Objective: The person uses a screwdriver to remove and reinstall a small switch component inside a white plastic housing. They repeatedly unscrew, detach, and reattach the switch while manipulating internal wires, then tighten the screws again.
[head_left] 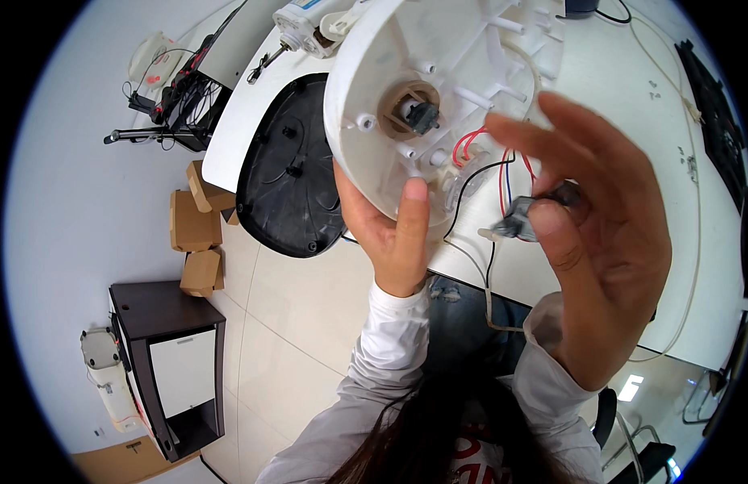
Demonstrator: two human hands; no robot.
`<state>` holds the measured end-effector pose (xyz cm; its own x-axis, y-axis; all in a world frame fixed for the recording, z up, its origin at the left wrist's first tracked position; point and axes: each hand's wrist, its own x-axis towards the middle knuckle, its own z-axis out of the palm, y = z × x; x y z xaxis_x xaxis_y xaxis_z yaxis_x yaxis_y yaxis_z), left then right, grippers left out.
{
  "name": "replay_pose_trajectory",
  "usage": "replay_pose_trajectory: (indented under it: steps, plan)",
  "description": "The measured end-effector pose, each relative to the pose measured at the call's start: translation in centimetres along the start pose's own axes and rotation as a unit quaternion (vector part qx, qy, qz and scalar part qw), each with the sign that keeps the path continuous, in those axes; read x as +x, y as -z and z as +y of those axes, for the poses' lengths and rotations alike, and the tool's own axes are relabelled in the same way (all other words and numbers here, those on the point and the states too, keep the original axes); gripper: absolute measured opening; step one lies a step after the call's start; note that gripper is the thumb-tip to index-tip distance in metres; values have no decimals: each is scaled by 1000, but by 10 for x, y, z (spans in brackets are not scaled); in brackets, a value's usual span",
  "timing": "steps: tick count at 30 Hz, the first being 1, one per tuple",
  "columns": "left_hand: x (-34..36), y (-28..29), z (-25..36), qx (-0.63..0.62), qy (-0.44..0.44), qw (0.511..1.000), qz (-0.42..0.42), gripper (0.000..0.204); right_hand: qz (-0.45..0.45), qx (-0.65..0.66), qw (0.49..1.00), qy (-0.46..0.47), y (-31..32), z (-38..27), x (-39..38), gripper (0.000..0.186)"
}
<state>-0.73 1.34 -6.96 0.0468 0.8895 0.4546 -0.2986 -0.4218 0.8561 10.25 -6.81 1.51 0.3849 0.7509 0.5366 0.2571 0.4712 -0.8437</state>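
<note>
My left hand (390, 238) grips the lower rim of a white plastic housing (346, 97), thumb on the inside. The housing is tilted up, so its hollow inside with several posts shows. A small black part (422, 118) sits in a round brownish opening in it. My right hand (616, 218) is beside the housing, thumb and a finger closed on a small grey-black part (518, 222). The index finger is stretched out. Red, blue and black wires (507, 177) run near this part, and red ones loop inside the housing. The part's exact kind cannot be made out.
Left of the housing, a black plastic cover (281, 198) overhangs the white table (229, 157). A white device with a metal shaft (297, 36) lies behind. A pale cable (697, 242) runs along the right. Cardboard boxes (195, 226) and a dark cabinet (160, 310) stand on the left.
</note>
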Motion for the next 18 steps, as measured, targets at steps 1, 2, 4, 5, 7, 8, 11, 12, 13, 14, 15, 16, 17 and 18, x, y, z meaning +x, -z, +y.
replay_pose_trajectory:
  steps: [1, 2, 4, 5, 7, 8, 11, 12, 13, 14, 15, 16, 17, 18]
  plan:
    - [0, 1, -1, -4, -4, 1000, -5, 71, 32, 7, 999, -32, -1, 0, 0, 41]
    - [0, 1, -1, 5, -5, 1000, -2, 71, 64, 16, 996, -63, -3, 1, -1, 43]
    - [0, 1, 0, 24, -9, 1000, 3, 72, 96, 70, 987, -106, -1, 7, 0, 43]
    - [0, 0, 0, 23, -6, 1000, 6, 71, 94, 118, 983, -104, -1, 12, 1, 38]
    - [0, -3, 2, 20, 1, 1000, 11, 71, 100, 191, 970, -109, -4, 17, 3, 31]
    - [0, -3, 4, 16, 5, 1000, 11, 71, 106, 216, 963, -118, -9, 16, 5, 30]
    - [0, -3, 6, 8, 15, 1000, 12, 70, 88, 205, 970, -91, -15, 25, 9, 26]
    - [0, -2, 6, 8, 15, 1000, 11, 70, 76, 187, 977, -74, -17, 28, 10, 26]
    - [0, -1, 6, 7, 16, 1000, 10, 70, 75, 206, 971, -90, -20, 28, 12, 26]
    - [0, -2, 6, 11, 12, 1000, 11, 70, 76, 225, 965, -107, -23, 28, 14, 26]
    - [0, -4, 6, 15, 9, 1000, 11, 70, 76, 244, 959, -123, -25, 28, 15, 26]
    - [1, -5, 6, 19, 5, 1000, 11, 70, 73, 239, 960, -123, -24, 30, 16, 26]
    - [1, -5, 7, 14, 6, 1000, 9, 70, 69, 235, 962, -123, -25, 33, 16, 27]
    - [1, -5, 8, 9, 7, 1000, 6, 70, 65, 230, 963, -123, -25, 36, 16, 27]
